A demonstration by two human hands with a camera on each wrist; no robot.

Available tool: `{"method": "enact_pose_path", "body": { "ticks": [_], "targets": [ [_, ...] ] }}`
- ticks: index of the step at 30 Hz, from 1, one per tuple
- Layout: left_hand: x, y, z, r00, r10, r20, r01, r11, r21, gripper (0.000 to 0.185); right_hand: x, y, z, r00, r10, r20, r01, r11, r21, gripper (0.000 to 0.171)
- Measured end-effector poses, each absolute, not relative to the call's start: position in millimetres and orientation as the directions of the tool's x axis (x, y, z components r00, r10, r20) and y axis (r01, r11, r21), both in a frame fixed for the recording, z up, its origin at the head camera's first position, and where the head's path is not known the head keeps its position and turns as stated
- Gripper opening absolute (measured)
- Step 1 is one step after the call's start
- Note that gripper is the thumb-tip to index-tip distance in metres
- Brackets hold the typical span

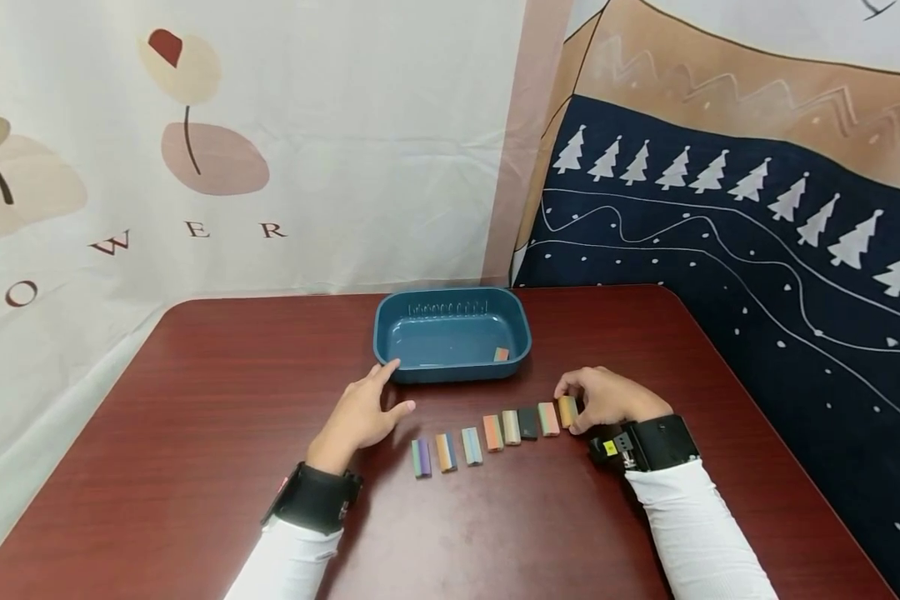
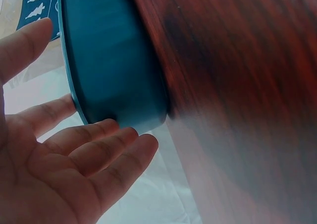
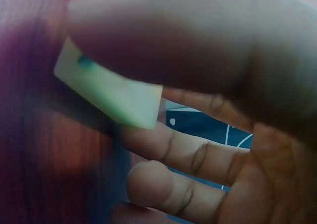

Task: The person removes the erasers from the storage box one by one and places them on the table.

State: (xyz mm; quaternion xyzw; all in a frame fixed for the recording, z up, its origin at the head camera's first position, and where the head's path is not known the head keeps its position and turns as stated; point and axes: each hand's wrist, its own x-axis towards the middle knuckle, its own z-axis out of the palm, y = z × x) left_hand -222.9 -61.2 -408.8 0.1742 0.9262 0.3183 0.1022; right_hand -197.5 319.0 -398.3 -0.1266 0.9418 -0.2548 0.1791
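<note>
My right hand (image 1: 607, 398) pinches a yellowish small block (image 1: 567, 412) between thumb and fingers, at the right end of a slanting row. Seen from the right wrist, this block (image 3: 109, 87) has a pale face, a greenish side and a small dark blue mark, partly hidden by the thumb. My left hand (image 1: 358, 418) reaches to the front left corner of a teal tray (image 1: 450, 374), its index fingertip right at the rim. In the left wrist view its fingers (image 2: 89, 135) are spread and fairly straight beside the tray wall. Inside the tray lies an orange-topped block (image 1: 501, 354).
Several two-coloured blocks stretch leftward from my right hand, among them a dark block (image 1: 528, 423), an orange-and-green block (image 1: 492, 433) and a purple-and-green block (image 1: 421, 458). All stand on a reddish-brown table (image 1: 217, 467). Behind it hang a pale printed cloth (image 1: 390, 167) and a navy cloth (image 1: 720, 217).
</note>
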Motion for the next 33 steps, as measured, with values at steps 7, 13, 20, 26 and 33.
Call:
{"method": "enact_pose_path", "body": {
  "ticks": [7, 13, 20, 26, 33],
  "targets": [
    [-216, -67, -406, -0.929, 0.365, -0.064, 0.244, 0.733, 0.635, 0.072, -201, 314, -390, -0.897, -0.348, -0.273, -0.174, 0.845, -0.506, 0.044],
    [-216, -68, -404, -0.933, 0.356, -0.052, 0.244, 0.731, 0.637, 0.072, -202, 315, -382, -0.897, -0.357, -0.262, -0.193, 0.847, -0.495, 0.048],
    [-218, -66, -399, -0.929, 0.367, -0.047, 0.255, 0.728, 0.636, 0.072, -203, 319, -381, -0.917, -0.374, -0.138, -0.263, 0.828, -0.495, 0.040],
    [-221, -68, -397, -0.929, 0.366, -0.061, 0.247, 0.732, 0.635, 0.072, -209, 306, -385, -0.935, -0.345, 0.077, -0.334, 0.789, -0.516, 0.025],
    [-215, -62, -409, -0.928, 0.364, -0.078, 0.229, 0.725, 0.650, 0.070, -218, 289, -383, -0.923, -0.358, 0.141, -0.377, 0.771, -0.514, 0.021]
  ]
}}
